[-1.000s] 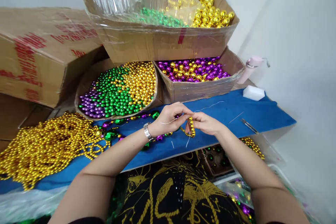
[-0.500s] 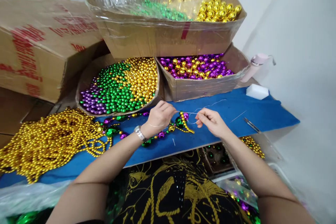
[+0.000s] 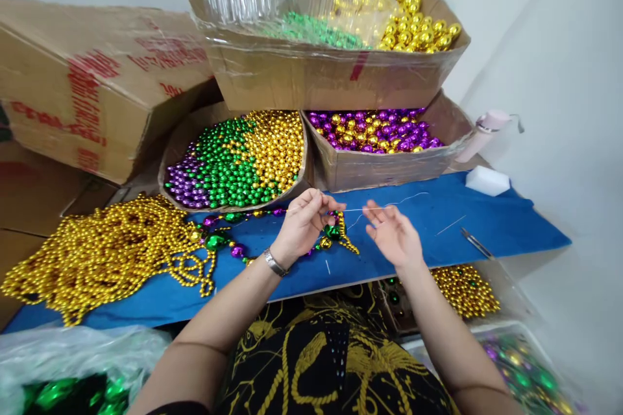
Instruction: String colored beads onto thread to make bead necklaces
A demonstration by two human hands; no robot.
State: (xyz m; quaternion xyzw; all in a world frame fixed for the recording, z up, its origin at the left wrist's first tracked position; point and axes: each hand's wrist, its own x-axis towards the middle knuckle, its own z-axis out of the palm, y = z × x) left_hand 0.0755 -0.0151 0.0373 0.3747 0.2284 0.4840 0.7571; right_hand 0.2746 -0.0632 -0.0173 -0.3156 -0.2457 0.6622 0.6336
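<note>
A thin pale thread (image 3: 357, 209) stretches between my two hands above the blue cloth (image 3: 413, 227). My left hand (image 3: 306, 217), with a silver watch on the wrist, is closed on the thread in a pinch. My right hand (image 3: 395, 233) has its palm turned up and fingers spread, with the thread passing at its fingertips. Behind and below my left hand lies a strand of large green, purple and gold beads (image 3: 214, 242), partly hidden by that hand. A short string of small gold beads (image 3: 348, 241) lies between the hands.
Gold bead strands (image 3: 107, 253) are heaped at the left. Open cardboard boxes of loose beads (image 3: 389, 165) stand behind, another box (image 3: 341, 71) on top. At the right are a white foam block (image 3: 487, 180), tweezers (image 3: 477, 243) and a pink bottle (image 3: 484, 136).
My right hand has opened from a pinch and turned palm up. My left hand has rotated, its fingers now toward the right hand. The whole view has shifted slightly.
</note>
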